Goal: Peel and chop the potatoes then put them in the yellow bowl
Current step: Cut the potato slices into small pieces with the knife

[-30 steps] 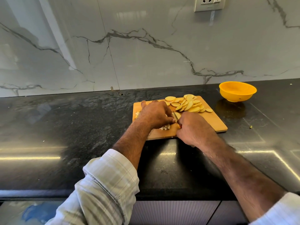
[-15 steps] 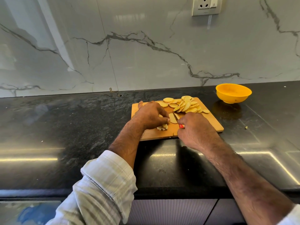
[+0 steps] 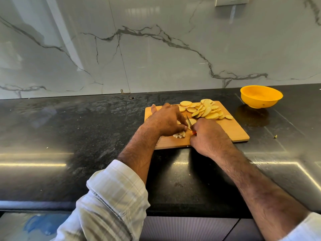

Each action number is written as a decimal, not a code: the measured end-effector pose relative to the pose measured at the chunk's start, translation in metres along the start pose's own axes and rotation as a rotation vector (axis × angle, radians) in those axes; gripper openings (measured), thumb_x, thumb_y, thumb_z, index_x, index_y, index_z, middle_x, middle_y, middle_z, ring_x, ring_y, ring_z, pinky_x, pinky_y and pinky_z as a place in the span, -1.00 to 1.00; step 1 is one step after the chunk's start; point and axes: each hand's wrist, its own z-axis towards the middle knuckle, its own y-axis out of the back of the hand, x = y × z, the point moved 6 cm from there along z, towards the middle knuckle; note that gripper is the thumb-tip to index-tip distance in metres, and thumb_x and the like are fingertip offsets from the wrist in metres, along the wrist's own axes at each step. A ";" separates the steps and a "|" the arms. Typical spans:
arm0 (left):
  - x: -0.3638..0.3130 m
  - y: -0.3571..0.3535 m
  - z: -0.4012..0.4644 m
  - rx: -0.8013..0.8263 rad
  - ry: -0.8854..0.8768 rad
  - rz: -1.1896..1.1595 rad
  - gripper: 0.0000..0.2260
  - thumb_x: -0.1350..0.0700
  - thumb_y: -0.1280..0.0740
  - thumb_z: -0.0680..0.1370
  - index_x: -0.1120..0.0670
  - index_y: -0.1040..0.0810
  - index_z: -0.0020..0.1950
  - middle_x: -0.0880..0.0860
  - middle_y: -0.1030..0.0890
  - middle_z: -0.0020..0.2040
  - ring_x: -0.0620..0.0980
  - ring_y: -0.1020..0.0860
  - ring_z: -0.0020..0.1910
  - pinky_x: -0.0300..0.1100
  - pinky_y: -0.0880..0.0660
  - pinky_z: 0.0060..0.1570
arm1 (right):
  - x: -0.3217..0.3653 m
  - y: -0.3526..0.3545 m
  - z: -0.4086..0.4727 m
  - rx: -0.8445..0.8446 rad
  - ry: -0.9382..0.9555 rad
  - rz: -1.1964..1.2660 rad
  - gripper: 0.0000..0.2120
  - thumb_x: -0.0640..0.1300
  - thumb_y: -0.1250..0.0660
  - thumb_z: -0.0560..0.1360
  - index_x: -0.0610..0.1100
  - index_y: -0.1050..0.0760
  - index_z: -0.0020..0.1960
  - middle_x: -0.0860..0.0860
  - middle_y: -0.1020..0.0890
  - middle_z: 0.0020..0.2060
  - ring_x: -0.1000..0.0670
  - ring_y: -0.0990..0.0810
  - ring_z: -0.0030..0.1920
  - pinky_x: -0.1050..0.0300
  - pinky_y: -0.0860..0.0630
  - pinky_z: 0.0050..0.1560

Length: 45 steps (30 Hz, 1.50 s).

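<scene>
a wooden cutting board (image 3: 231, 129) lies on the dark stone counter (image 3: 69, 136) a little right of the frame's centre, with a pale marble wall (image 3: 156, 49) behind. the left hand (image 3: 165, 121) rests palm down on the board's left part, fingers curled and pinching a potato slice (image 3: 191, 121) at its fingertips. the right hand (image 3: 209, 136) is closed in a fist around a knife (image 3: 189, 121), whose thin blade points up and away between the two hands, touching the slice; a bit of red handle shows at the fist. just below the left hand's fingers sits a small cluster of chopped potato pieces (image 3: 179, 135). on the board's upper right part a heap of potato slices (image 3: 203, 110) overlaps, still uncut. the yellow bowl (image 3: 261, 96) stands on the counter at the right of the frame, above and beyond the board's right edge, apart from it and holding no potato. a tiny scrap (image 3: 275, 136) lies on the counter right of the board. rolled checked sleeves (image 3: 112, 197) show at the bottom of the frame.
</scene>
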 end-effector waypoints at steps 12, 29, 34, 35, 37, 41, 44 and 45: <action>-0.002 0.001 0.000 0.028 0.050 0.063 -0.83 -0.24 -0.41 0.61 -0.27 -0.69 0.16 -0.13 -0.48 0.48 0.05 -0.19 0.62 0.62 0.25 0.44 | -0.005 0.008 -0.041 0.106 -0.001 -0.034 -0.58 -0.04 -0.47 0.52 -0.01 -0.54 0.36 0.01 -0.60 0.12 0.01 -0.55 0.00 0.10 -0.63 0.02; -0.007 -0.007 0.019 0.024 -0.087 -0.205 -0.57 -0.06 -0.53 0.53 -0.21 -0.55 0.38 -0.19 -0.59 0.31 -0.14 -0.54 0.27 0.24 -0.40 0.42 | -0.067 0.022 -0.034 -0.033 -0.046 0.181 -0.60 -0.06 -0.48 0.53 0.08 -0.60 0.36 -0.03 -0.65 0.20 -0.03 -0.64 0.10 0.04 -0.65 0.11; -0.011 -0.008 0.020 0.013 -0.108 -0.144 -0.59 -0.12 -0.50 0.55 -0.20 -0.55 0.38 -0.17 -0.58 0.32 -0.12 -0.51 0.27 0.25 -0.41 0.40 | -0.068 0.017 -0.031 -0.026 -0.035 0.195 -0.58 -0.06 -0.48 0.54 0.08 -0.57 0.39 -0.03 -0.67 0.22 -0.03 -0.65 0.12 0.07 -0.63 0.13; -0.012 -0.008 0.020 0.005 -0.109 -0.135 -0.60 -0.14 -0.50 0.55 -0.19 -0.56 0.38 -0.16 -0.58 0.30 -0.11 -0.51 0.26 0.25 -0.41 0.39 | -0.068 0.017 -0.031 -0.020 -0.032 0.189 -0.58 -0.05 -0.48 0.54 0.08 -0.57 0.39 -0.03 -0.66 0.22 -0.03 -0.65 0.13 0.06 -0.63 0.14; -0.014 -0.008 0.020 -0.004 -0.102 -0.118 -0.59 -0.18 -0.49 0.56 -0.17 -0.56 0.38 -0.15 -0.58 0.27 -0.10 -0.51 0.25 0.24 -0.39 0.38 | -0.065 0.019 -0.030 -0.011 -0.027 0.179 -0.58 -0.05 -0.47 0.54 0.09 -0.57 0.39 -0.03 -0.66 0.23 -0.02 -0.65 0.14 0.06 -0.63 0.15; -0.021 -0.008 0.018 -0.020 -0.082 -0.041 -0.53 -0.28 -0.43 0.56 -0.14 -0.54 0.41 -0.12 -0.58 0.25 -0.04 -0.48 0.30 0.28 -0.33 0.42 | -0.066 0.021 -0.025 -0.011 -0.053 0.168 -0.57 -0.06 -0.49 0.53 0.12 -0.57 0.38 -0.01 -0.64 0.22 -0.02 -0.63 0.13 0.06 -0.64 0.12; -0.030 -0.010 0.017 -0.033 -0.071 0.105 -0.50 -0.39 -0.33 0.57 -0.14 -0.54 0.40 -0.07 -0.56 0.36 0.03 -0.44 0.42 0.34 -0.23 0.47 | -0.067 0.020 -0.023 -0.008 -0.073 0.156 -0.56 -0.04 -0.50 0.51 0.12 -0.57 0.38 -0.01 -0.65 0.17 -0.03 -0.64 0.09 0.02 -0.66 0.10; -0.033 -0.010 0.017 -0.034 -0.065 0.151 -0.50 -0.41 -0.30 0.57 -0.13 -0.55 0.36 -0.06 -0.56 0.37 0.04 -0.44 0.42 0.35 -0.22 0.47 | -0.068 0.019 -0.022 -0.009 -0.080 0.150 -0.55 -0.04 -0.50 0.51 0.12 -0.57 0.38 -0.01 -0.65 0.18 -0.03 -0.64 0.10 0.01 -0.66 0.10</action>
